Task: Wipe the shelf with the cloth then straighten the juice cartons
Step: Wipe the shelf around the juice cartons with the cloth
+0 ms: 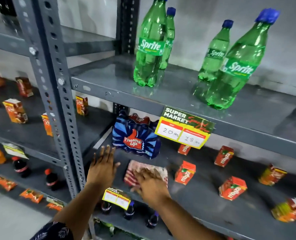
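A pink and red striped cloth [137,170] lies flat on the grey middle shelf [201,203]. My right hand [150,184] presses on the cloth from above, fingers spread and blurred by motion. My left hand [103,166] hovers open to the left of the cloth, just in front of a blue Thums Up pack [136,137]. Red Maaza juice cartons stand scattered and turned at different angles to the right: one [185,172] close to the cloth, one [232,187] nearer the front, one [223,155] toward the back.
Green Sprite bottles [149,47] stand on the shelf above, which carries a price sign [185,129]. A grey perforated upright [57,101] runs just left of my left hand. Cola bottles [129,212] stand on the shelf below. More cartons [15,110] fill the left rack.
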The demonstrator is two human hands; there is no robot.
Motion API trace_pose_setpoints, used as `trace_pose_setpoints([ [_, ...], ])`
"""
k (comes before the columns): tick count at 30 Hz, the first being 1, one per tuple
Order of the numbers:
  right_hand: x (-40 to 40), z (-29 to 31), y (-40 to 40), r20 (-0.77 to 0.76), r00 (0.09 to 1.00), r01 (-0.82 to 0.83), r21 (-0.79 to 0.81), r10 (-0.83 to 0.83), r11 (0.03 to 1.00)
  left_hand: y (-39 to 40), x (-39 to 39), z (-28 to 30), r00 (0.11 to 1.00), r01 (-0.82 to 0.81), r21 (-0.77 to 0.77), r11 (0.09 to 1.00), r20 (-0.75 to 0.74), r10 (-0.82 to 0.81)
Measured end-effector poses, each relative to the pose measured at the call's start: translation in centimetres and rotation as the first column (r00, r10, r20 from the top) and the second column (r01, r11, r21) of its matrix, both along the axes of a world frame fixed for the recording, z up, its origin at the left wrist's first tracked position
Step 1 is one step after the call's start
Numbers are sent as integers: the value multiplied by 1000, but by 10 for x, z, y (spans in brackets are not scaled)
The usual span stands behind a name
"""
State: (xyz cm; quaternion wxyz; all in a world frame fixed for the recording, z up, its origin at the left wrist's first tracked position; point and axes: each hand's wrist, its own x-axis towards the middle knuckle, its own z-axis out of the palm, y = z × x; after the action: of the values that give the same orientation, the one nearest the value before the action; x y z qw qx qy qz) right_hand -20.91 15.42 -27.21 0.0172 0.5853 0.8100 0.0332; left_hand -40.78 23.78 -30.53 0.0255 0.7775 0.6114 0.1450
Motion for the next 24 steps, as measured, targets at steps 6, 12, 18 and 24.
trace_pose_setpoints([
  [6, -7, -8, -2, -117, 986, 120, 11, -118, 993, -3, 7, -23, 986, 168, -62, 984, 1, -168],
  [12, -4, -33, -1, -29, 994, 102, -152, -108, 983, -9, 20, -34, 977, 196, -106, 975, -60, -203],
  [18, 6, -43, -21, -109, 991, 69, -40, -73, 997, -12, 18, -38, 975, 204, -88, 975, -65, -210],
  [24, 24, -44, -65, -138, 990, 2, -20, -5, 1000, -33, 29, -34, 975, 216, -80, 973, -37, -219],
])
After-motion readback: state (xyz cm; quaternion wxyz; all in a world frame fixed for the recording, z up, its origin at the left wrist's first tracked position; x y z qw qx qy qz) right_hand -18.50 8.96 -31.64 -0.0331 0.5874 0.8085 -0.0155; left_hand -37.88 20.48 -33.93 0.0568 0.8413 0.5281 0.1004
